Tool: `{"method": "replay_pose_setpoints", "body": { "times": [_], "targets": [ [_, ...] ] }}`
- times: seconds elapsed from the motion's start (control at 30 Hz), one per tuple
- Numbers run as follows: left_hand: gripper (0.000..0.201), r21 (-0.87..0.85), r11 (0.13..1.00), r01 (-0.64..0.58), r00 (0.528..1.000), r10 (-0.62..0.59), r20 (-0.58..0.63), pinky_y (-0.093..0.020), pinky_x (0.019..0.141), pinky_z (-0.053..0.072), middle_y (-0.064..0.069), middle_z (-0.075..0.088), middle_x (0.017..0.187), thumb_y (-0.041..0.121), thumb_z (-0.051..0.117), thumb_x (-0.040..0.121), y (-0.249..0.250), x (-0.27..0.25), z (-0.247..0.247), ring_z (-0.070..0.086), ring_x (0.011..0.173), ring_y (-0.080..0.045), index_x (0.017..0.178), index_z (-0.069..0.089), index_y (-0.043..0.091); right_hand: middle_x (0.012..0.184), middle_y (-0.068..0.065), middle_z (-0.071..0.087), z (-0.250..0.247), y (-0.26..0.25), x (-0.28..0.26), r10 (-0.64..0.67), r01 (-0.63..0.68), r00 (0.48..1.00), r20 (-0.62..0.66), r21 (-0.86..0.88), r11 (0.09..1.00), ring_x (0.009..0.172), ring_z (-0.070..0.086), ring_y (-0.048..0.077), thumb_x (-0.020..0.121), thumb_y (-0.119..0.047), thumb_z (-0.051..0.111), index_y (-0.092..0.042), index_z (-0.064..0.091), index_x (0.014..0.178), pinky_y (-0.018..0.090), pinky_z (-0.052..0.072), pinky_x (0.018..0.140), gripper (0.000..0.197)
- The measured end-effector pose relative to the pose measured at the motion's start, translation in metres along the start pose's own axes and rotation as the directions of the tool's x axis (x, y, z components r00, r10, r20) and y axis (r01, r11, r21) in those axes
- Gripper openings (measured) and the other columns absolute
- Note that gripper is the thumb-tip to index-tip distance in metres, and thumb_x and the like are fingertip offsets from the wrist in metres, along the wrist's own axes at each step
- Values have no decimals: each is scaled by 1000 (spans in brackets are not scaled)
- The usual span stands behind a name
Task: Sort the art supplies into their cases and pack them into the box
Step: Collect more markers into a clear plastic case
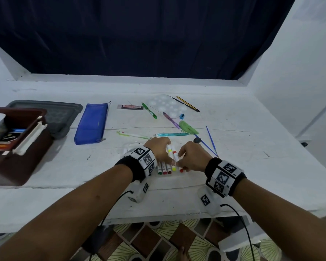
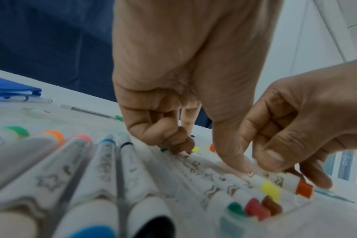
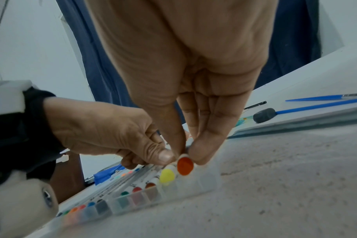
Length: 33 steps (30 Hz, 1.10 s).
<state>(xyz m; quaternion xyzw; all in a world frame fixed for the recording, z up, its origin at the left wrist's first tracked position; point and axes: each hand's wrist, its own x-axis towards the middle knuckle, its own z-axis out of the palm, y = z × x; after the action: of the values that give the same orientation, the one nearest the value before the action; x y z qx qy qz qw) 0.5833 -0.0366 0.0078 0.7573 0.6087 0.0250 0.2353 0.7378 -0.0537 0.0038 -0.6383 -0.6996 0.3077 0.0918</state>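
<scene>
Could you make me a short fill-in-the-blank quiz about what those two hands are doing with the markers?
1. The right hand pinches a marker with an ____ cap.
2. Its nearest neighbour in the clear marker case has a ____ cap.
3. The blue pencil pouch lies between the markers and the dark red ____.

Missing words: orange; yellow; box

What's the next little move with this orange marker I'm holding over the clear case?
Probably press the orange marker down into the empty slot beside the yellow marker. The right hand pinches it at its capped end, tilted above the clear marker case, while the green, red and brown markers already lie seated in their slots. The left hand is touching the yellow marker.
</scene>
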Motion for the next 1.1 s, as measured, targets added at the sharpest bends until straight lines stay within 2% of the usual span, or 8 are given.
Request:
{"method": "replay_pose_setpoints", "body": {
  "times": [0.1,0.27,0.57,0.7,0.8,0.9,1.0,1.1],
  "targets": [
    [65,25,1000,-18,1000,17,12,-30,82,41,-2,62,121,47,81,69,-1,1,-1,57,113,-23,122,58,17,64,6,66,-2,1,-2,8,-8,1000,-9,28,1000,51,65,16,78,-8,76,-4,62,99,33,60,67,26],
    [92,63,998,-11,999,9,31,-33,99,40,-5,50,142,51,82,67,-1,2,-3,47,128,-24,141,44,14,81,11,69,-7,4,-2,67,-61,995,-80,82,995,64,72,23,78,-10,75,-6,62,101,38,61,72,28],
    [89,50,999,8,998,-11,59,-30,87,41,-6,52,133,49,85,63,0,2,-3,50,119,-23,136,46,14,86,12,69,-4,0,-2,64,-60,996,-67,64,996,75,70,26,75,-12,78,-5,62,102,43,61,76,32],
    [86,61,998,-9,998,6,58,-30,87,42,-8,55,128,48,85,63,1,3,-3,52,114,-24,132,49,11,80,10,68,-2,-7,-1,44,-44,999,0,40,998,71,72,25,78,-9,77,-6,59,102,41,61,77,30],
    [87,46,999,-7,999,5,53,-31,88,43,-9,56,128,47,85,64,-1,3,0,52,115,-25,133,48,10,78,9,68,4,-8,-1,3,-3,1000,8,-58,998,74,71,24,79,-11,76,-5,60,103,41,59,79,29],
    [89,18,1000,-5,999,4,44,-31,92,42,-9,54,132,45,85,65,-4,3,2,51,119,-25,136,46,9,82,11,69,7,-10,0,-31,31,1000,-1,-163,986,80,70,26,80,-13,76,-9,60,83,41,58,80,17],
    [87,16,1000,-4,999,3,41,-31,93,42,-10,54,132,43,86,65,-5,3,4,51,120,-26,135,47,9,81,9,67,8,-13,1,-40,37,999,-5,-265,963,79,68,26,81,-14,74,-14,51,70,36,57,77,25],
    [85,11,1000,-1,999,1,32,-33,92,43,-10,55,130,43,86,65,-5,3,6,52,117,-27,133,48,10,69,6,59,10,-17,6,-48,45,999,1,-339,940,69,62,23,82,-13,72,-16,43,61,31,52,65,36]
  ]
}}
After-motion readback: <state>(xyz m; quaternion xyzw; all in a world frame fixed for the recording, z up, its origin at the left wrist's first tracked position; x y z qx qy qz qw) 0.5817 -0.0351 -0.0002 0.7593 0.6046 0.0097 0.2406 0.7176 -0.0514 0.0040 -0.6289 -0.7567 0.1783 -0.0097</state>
